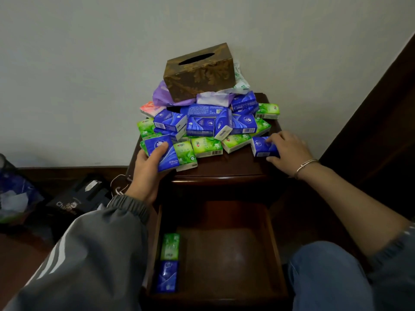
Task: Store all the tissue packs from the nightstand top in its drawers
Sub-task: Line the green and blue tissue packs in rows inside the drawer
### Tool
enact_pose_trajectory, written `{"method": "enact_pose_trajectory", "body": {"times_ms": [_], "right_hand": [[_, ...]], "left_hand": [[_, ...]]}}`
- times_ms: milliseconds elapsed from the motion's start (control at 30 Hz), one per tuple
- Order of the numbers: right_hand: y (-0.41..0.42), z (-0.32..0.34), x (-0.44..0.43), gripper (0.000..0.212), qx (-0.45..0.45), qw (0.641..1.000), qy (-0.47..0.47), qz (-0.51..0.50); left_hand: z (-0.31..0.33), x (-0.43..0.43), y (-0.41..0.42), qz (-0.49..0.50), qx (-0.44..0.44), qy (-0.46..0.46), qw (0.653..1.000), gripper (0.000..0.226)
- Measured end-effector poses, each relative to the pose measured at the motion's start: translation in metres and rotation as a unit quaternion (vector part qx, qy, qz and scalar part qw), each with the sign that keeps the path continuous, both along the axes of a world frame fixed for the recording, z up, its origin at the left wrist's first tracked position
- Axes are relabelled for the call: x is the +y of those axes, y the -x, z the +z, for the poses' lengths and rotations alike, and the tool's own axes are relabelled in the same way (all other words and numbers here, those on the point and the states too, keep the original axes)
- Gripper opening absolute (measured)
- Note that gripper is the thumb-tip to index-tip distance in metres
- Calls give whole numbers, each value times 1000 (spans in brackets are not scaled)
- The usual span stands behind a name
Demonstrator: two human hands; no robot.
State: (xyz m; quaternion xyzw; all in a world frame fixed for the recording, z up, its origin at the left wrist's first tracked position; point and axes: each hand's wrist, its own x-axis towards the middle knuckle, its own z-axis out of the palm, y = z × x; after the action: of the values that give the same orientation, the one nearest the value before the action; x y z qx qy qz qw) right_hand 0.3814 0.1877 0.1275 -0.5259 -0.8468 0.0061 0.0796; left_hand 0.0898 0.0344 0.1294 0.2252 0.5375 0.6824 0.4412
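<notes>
Nearest us, the open drawer (224, 248) holds only two tissue packs, a green pack (170, 246) and a blue pack (167, 276), lined up against its left wall; the rest of its floor is bare. So we judge the job barely begun.

Moving up and starting at the left, our left hand (148, 173) has its grip closed around a blue pack at the pile's front-left corner (162, 154), thumb on top, the pack lying on the green ones beside it. In the middle, the heap of blue and green packs (208, 129) covers most of the nightstand top (224, 167), with a gold tissue box (198, 71) perched on bags at the back. At the right, our right hand (289, 150) grips another blue pack at the front-right (261, 147), fingers over it, the pack resting on the wood.

Dozens remain to be stored; whether one drawer will take them all we cannot tell.
</notes>
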Motion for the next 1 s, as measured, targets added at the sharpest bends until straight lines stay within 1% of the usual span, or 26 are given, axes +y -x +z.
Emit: {"method": "enact_pose_trajectory", "body": {"times_ms": [100, 133, 200, 233, 267, 333, 400, 433, 500, 600, 700, 833, 900, 1000], "right_hand": [[0, 11, 3, 44, 2, 999, 23, 28], [0, 15, 5, 48, -3, 999, 34, 31], [-1, 25, 12, 64, 14, 995, 94, 29], [-3, 30, 16, 72, 41, 989, 142, 22], [-6, 35, 20, 74, 75, 980, 185, 13], [-13, 42, 30, 62, 163, 960, 226, -12], [-13, 42, 40, 50, 265, 938, 215, -51], [-10, 40, 44, 50, 298, 930, 204, -71], [-1, 31, 49, 54, 333, 917, 195, -98], [9, 16, 54, 57, 381, 892, 207, -124], [16, 7, 56, 61, 406, 879, 202, -149], [26, 2, 54, 63, 446, 860, 208, -137], [27, 1, 53, 63, 444, 863, 208, -121], [23, 2, 49, 63, 408, 888, 189, -99]], "left_hand": [[-8, 2, 3, -11, -27, -12, 999, 41], [-10, 1, 4, -15, -39, -18, 999, 36], [-13, -2, 8, -22, -61, -28, 997, 27], [-14, -2, 9, -28, -67, -32, 997, 26], [-15, -3, 11, -35, -68, -35, 996, 27], [-17, -4, 13, -51, -70, -38, 996, 28], [-19, -4, 15, -57, -78, -35, 995, 27], [-20, -4, 17, -60, -83, -36, 994, 25], [-20, -5, 18, -66, -91, -40, 993, 23], [-21, -6, 19, -69, -96, -40, 992, 23], [-22, -7, 18, -65, -92, -39, 993, 27], [-23, -5, 18, -58, -93, -39, 993, 23], [-24, -5, 19, -59, -95, -43, 993, 25], [-24, -5, 19, -57, -100, -48, 992, 26]]}}
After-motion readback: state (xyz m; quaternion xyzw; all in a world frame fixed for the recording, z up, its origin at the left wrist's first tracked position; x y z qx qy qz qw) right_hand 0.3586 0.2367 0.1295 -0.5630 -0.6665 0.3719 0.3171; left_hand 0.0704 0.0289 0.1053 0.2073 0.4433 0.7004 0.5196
